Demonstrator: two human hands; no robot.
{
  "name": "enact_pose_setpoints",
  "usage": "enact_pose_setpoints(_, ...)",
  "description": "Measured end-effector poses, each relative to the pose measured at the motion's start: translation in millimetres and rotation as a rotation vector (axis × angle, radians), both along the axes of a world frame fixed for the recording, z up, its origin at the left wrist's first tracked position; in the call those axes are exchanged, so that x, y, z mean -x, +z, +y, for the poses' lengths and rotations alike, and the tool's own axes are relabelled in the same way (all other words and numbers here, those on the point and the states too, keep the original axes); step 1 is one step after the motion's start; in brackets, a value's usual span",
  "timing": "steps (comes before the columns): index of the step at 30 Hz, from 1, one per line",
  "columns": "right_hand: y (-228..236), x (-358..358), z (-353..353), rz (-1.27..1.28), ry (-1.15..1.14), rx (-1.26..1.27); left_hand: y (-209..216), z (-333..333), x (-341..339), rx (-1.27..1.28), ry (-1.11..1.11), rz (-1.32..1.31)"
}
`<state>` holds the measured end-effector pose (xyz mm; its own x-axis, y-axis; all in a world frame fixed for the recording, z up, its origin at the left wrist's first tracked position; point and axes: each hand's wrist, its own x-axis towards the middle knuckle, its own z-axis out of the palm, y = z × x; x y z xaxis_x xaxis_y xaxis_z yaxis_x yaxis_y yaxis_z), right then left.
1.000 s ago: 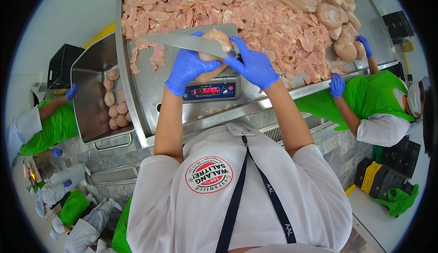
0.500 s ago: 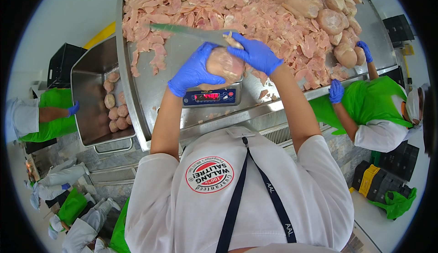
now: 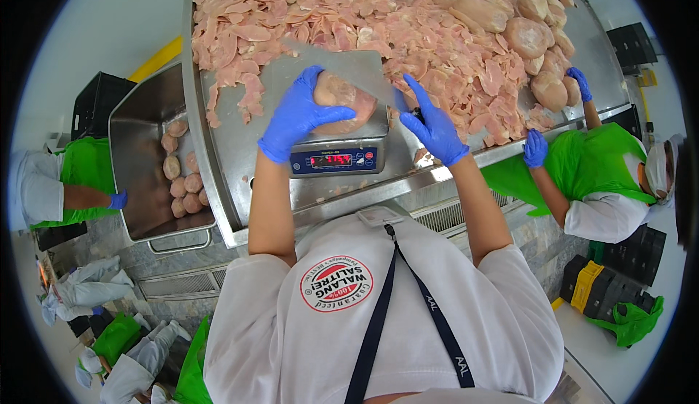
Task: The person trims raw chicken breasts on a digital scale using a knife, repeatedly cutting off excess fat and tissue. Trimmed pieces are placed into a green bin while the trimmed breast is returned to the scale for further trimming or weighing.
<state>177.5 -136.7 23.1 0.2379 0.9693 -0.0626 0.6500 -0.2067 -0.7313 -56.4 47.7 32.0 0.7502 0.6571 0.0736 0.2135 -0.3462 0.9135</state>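
In my left hand (image 3: 297, 118) is a rounded chunk of pale pink meat (image 3: 341, 100), gripped from its left side with fingers and thumb around it. The meat is over the steel platform of a digital scale (image 3: 364, 144) with a lit red display; whether it rests on the platform I cannot tell. My right hand (image 3: 438, 128) is a little to the right, apart from the meat. Its thumb and fingers hold the dark handle of a long knife (image 3: 368, 77), whose motion-smeared blade slants up and left along the far side of the meat.
Thin meat slices (image 3: 466, 69) heap across the steel table (image 3: 237, 160), with whole meat chunks (image 3: 528, 36) far right. A steel bin (image 3: 142, 156) at left holds several round pieces. A co-worker in a green apron (image 3: 593, 156) has gloved hands at the table's right edge.
My right hand has drawn away to the right from the meat, the knife moving with it. My left hand and the meat have shifted slightly left. The scale's display has changed.
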Motion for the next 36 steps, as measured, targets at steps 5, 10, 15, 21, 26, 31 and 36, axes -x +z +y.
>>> enact_pose_setpoints(5, 19.7, -11.9, -11.9, -0.175, 0.163, 0.137, -10.7, 35.8, 7.0, 0.001, -0.263, -0.111)
enact_pose_setpoints(10, 26.2, -2.0, 24.6, -0.218, 0.323, 0.034, -9.8, 39.3, 3.5, 0.126, -0.317, -0.068)
enact_pose_setpoints(15, 13.6, 46.5, 59.7, -0.137, 0.129, -0.038, -2.7, 46.3, 5.2, 0.160, -0.311, -0.010)
enact_pose_setpoints(21, 10.1, 65.0, 31.8, 0.031, 0.013, -0.100, -11.4, 18.9, 18.1, 0.152, -0.015, -0.285)
enact_pose_setpoints(26, 24.4, 45.2, -6.2, -0.194, 0.081, 0.098, -29.8, 4.3, 19.9, -0.013, -0.033, -0.246)
enact_pose_setpoints(31, 32.8, 33.7, -19.9, -0.235, 0.154, 0.110, -44.4, 24.8, 13.9, -0.131, -0.074, -0.207)
enact_pose_setpoints(36, 33.2, 31.7, 11.6, -0.384, 0.280, 0.062, -33.5, 29.5, 12.6, -0.173, -0.148, -0.185)
